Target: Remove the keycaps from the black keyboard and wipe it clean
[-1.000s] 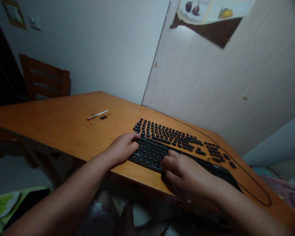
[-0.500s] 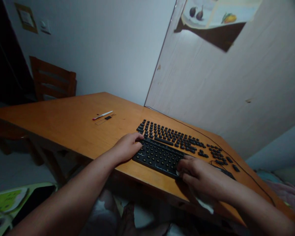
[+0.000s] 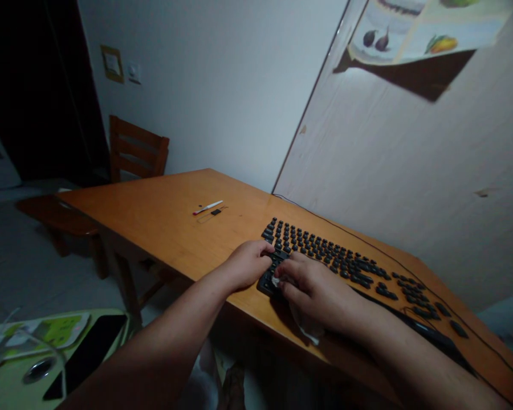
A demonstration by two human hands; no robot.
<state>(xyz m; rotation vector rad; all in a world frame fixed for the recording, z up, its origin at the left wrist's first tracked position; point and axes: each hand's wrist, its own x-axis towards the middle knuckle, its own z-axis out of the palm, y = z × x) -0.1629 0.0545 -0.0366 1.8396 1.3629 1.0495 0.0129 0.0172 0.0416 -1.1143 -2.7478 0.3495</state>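
Observation:
A black keyboard base (image 3: pixel 265 283) with its keycaps off lies along the near edge of the wooden table (image 3: pixel 171 208). My left hand (image 3: pixel 248 265) grips its left end, thumb on top. Across the base, close to my left hand, my right hand (image 3: pixel 314 287) is closed on a crumpled white tissue (image 3: pixel 306 329) and presses it against the key sockets. Part of the tissue hangs below the hand over the table's edge. The right hand and forearm hide much of the base. Loose black keycaps (image 3: pixel 320 249) lie in rows just behind it.
A white pen-like tool (image 3: pixel 209 207) and a wire keycap puller (image 3: pixel 216 212) lie further left on the table. A black cable (image 3: pixel 346 230) runs along the back. A wooden chair (image 3: pixel 137 151) stands beyond; a green surface with a dark phone (image 3: pixel 89 353) is at lower left.
My right hand has slid left along the keyboard base with the tissue, up to near my left hand. The left hand keeps its grip. The view has turned left.

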